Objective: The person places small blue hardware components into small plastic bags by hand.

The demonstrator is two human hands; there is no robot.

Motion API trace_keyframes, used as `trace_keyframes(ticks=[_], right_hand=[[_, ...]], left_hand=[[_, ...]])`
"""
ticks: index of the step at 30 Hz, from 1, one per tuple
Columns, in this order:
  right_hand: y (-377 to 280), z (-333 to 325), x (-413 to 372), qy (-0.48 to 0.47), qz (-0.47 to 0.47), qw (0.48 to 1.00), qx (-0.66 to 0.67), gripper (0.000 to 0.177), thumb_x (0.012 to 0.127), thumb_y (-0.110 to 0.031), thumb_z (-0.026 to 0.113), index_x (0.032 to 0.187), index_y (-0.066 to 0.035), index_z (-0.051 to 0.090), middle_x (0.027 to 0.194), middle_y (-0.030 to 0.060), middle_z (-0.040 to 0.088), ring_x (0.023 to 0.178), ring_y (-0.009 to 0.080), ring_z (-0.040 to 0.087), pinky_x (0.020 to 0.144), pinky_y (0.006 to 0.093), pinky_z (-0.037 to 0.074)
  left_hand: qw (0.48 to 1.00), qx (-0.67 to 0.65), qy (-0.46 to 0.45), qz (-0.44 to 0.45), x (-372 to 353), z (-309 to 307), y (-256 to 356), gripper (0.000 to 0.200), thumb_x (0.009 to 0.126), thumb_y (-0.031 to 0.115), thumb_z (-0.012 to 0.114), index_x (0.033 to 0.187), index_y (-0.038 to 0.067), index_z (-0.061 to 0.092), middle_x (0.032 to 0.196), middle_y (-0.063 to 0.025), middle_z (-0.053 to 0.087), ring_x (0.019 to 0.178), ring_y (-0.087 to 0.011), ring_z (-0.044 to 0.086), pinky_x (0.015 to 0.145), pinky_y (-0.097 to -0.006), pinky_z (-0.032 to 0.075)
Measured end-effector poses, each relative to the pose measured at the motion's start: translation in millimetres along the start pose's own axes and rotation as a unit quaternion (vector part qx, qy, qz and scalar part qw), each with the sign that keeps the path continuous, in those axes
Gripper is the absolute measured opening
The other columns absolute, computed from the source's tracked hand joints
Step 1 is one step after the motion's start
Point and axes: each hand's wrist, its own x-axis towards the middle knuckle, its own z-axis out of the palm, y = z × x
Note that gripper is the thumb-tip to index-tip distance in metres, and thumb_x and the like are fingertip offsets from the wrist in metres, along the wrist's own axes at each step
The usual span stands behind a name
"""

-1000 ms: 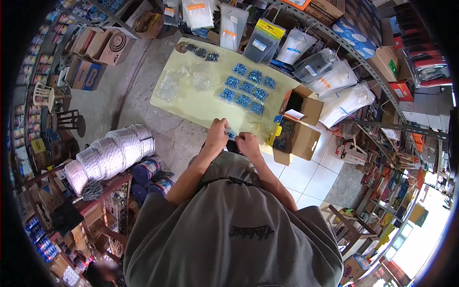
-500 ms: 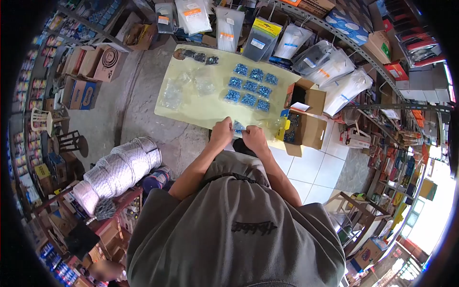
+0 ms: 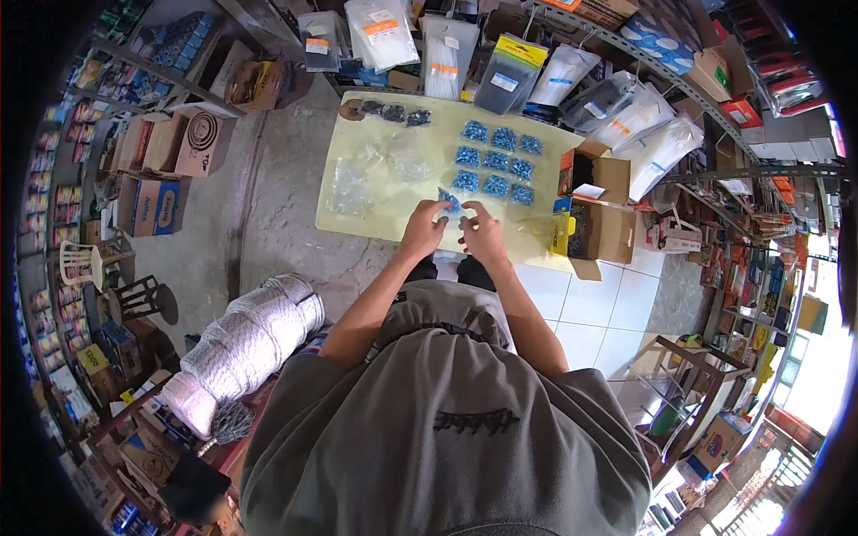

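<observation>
A small clear plastic bag of blue pieces (image 3: pixel 450 203) is held over the near edge of the pale yellow table (image 3: pixel 375 230). My left hand (image 3: pixel 424 230) pinches the bag from its left side, thumb and forefinger closed on it. Just right of the bag is my right hand (image 3: pixel 483 232), its fingers curved, with thumb and forefinger apart; any contact with the bag is too small to make out. Beyond the hands, several filled bags of blue pieces (image 3: pixel 495 160) lie in neat rows. Flat clear bags (image 3: pixel 349 188) are spread on the table's left part.
Open cardboard boxes (image 3: pixel 611 230) with dark contents stand at the table's right end. Dark packets (image 3: pixel 393 113) lie along the far edge. Hanging packs (image 3: pixel 444 55) line the shelf behind. Left of me rests a large wrapped roll (image 3: pixel 255 330); a stool (image 3: pixel 143 299) stands beyond it.
My right hand has loosened and its fingers have spread from the bag's edge. The bag, now in my left hand, is raised and tilted. The view has shifted slightly.
</observation>
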Motion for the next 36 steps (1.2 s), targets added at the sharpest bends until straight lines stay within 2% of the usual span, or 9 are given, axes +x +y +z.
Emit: trace_keyframes(ticks=[4, 8, 12, 14, 17, 20, 27, 29, 36], right_hand=[[82, 38, 6, 0.055, -0.174, 0.970, -0.160, 0.026, 0.090, -0.008, 0.057, 0.115, -0.007, 0.057, 0.073, 0.0102, 0.066, 0.059, 0.0170, 0.066, 0.051, 0.0310, 0.052], [114, 57, -1, -0.035, -0.087, 0.995, -0.034, 0.024, 0.090, -0.005, 0.056, 0.113, -0.005, 0.060, 0.082, 0.0107, 0.067, 0.069, 0.0145, 0.066, 0.054, 0.0289, 0.053], [110, 59, -15, -0.042, -0.077, 0.996, 0.027, 0.025, 0.088, -0.004, 0.058, 0.113, -0.002, 0.060, 0.087, 0.0107, 0.067, 0.072, 0.0156, 0.067, 0.059, 0.0286, 0.054], [102, 55, -19, -0.039, -0.137, 0.990, 0.003, 0.028, 0.084, -0.003, 0.063, 0.112, 0.000, 0.061, 0.093, 0.0100, 0.066, 0.076, 0.0161, 0.066, 0.064, 0.0279, 0.054], [103, 52, -17, -0.055, -0.187, 0.981, -0.013, 0.030, 0.077, -0.004, 0.068, 0.106, -0.001, 0.063, 0.096, 0.0129, 0.064, 0.082, 0.0244, 0.065, 0.072, 0.0318, 0.053], [96, 49, -16, -0.071, -0.156, 0.983, -0.063, 0.026, 0.076, -0.002, 0.068, 0.101, -0.003, 0.065, 0.093, 0.0126, 0.061, 0.085, 0.0228, 0.063, 0.072, 0.0312, 0.052], [73, 54, -7, 0.019, -0.189, 0.981, -0.049, 0.017, 0.080, 0.001, 0.067, 0.096, -0.005, 0.066, 0.098, 0.0104, 0.059, 0.084, 0.0237, 0.062, 0.067, 0.0305, 0.052], [64, 54, 1, 0.045, -0.219, 0.975, -0.005, 0.015, 0.081, 0.000, 0.067, 0.096, -0.005, 0.066, 0.103, 0.0090, 0.058, 0.087, 0.0234, 0.062, 0.066, 0.0298, 0.052], [54, 55, 19, 0.081, -0.219, 0.972, -0.014, 0.017, 0.080, -0.003, 0.069, 0.097, -0.002, 0.065, 0.102, 0.0121, 0.061, 0.086, 0.0252, 0.063, 0.069, 0.0330, 0.052]], left_hand=[[0.985, 0.135, -0.082, -0.062, -24, 5, -47, 0.024, 0.087, 0.012, 0.062, 0.110, 0.004, 0.063, 0.109, -0.0160, 0.057, 0.076, -0.0255, 0.065, 0.069, -0.0357, 0.053], [0.983, 0.032, -0.120, -0.135, -47, 5, -76, 0.026, 0.083, 0.019, 0.067, 0.105, 0.005, 0.066, 0.088, -0.0163, 0.063, 0.079, -0.0307, 0.065, 0.073, -0.0378, 0.052], [0.975, 0.011, -0.155, -0.158, -54, -17, -56, 0.033, 0.080, 0.018, 0.071, 0.109, 0.004, 0.064, 0.097, -0.0160, 0.062, 0.085, -0.0307, 0.064, 0.076, -0.0375, 0.052], [0.984, 0.023, -0.172, -0.053, -57, -27, -52, 0.043, 0.074, 0.013, 0.075, 0.114, 0.004, 0.062, 0.108, -0.0144, 0.058, 0.096, -0.0292, 0.061, 0.083, -0.0377, 0.051], [0.977, 0.100, -0.188, -0.022, -61, -36, -53, 0.049, 0.070, 0.008, 0.076, 0.116, 0.006, 0.060, 0.116, -0.0115, 0.051, 0.107, -0.0277, 0.055, 0.090, -0.0382, 0.048], [0.965, 0.168, -0.201, -0.005, -58, -35, -56, 0.046, 0.070, 0.006, 0.075, 0.113, 0.006, 0.060, 0.115, -0.0087, 0.049, 0.108, -0.0283, 0.054, 0.092, -0.0398, 0.046], [0.967, 0.183, -0.170, 0.051, -48, -33, -49, 0.028, 0.077, 0.009, 0.070, 0.104, 0.004, 0.062, 0.110, -0.0081, 0.053, 0.104, -0.0299, 0.054, 0.088, -0.0400, 0.045], [0.983, 0.136, -0.085, 0.092, -46, -31, -50, 0.021, 0.083, 0.010, 0.064, 0.102, 0.002, 0.062, 0.105, -0.0118, 0.058, 0.102, -0.0307, 0.055, 0.087, -0.0407, 0.045], [0.998, 0.005, -0.015, 0.057, -25, -36, -47, 0.016, 0.091, 0.009, 0.057, 0.102, -0.002, 0.059, 0.095, -0.0180, 0.063, 0.087, -0.0366, 0.063, 0.074, -0.0383, 0.049]])
